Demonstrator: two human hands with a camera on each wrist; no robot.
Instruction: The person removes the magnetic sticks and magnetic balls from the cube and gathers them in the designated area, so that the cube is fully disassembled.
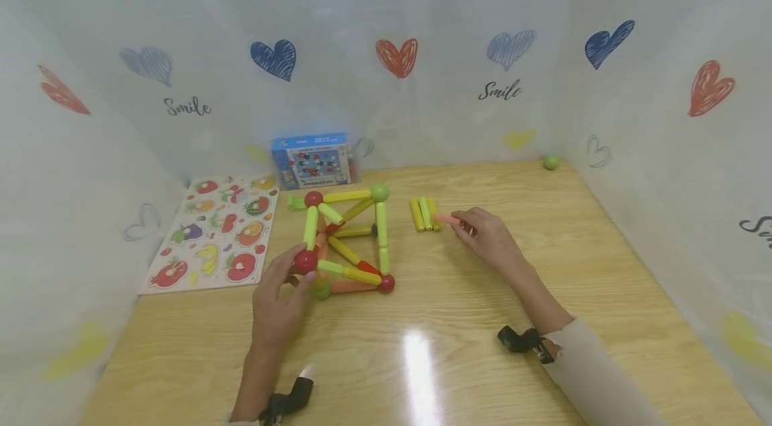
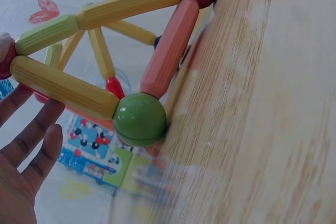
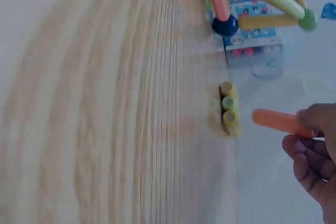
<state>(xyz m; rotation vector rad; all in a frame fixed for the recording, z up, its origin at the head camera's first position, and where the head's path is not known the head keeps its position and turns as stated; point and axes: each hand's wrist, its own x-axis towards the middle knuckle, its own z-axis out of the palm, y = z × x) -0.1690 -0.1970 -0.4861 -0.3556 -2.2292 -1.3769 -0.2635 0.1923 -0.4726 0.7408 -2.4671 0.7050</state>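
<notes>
A frame of magnetic rods and balls (image 1: 382,225) stands on the table, built from yellow, light green, orange and red rods with red, green and dark blue balls at the joints. My left hand (image 1: 279,305) pinches the red ball (image 1: 305,262) at its upper near-left corner. In the left wrist view a green ball (image 2: 139,119) forms the corner below it. Between thumb and fingers, my right hand (image 1: 491,238) holds an orange rod (image 3: 278,121) above the table. Just left of that rod lie several yellow and light green rods (image 1: 425,214), side by side.
Behind the frame stands a blue toy box (image 1: 313,161). A white fruit-picture board (image 1: 211,232) lies to the left. One loose green ball (image 1: 551,162) sits at the far right corner. White curtains (image 1: 386,111) with hearts surround the table (image 1: 482,305).
</notes>
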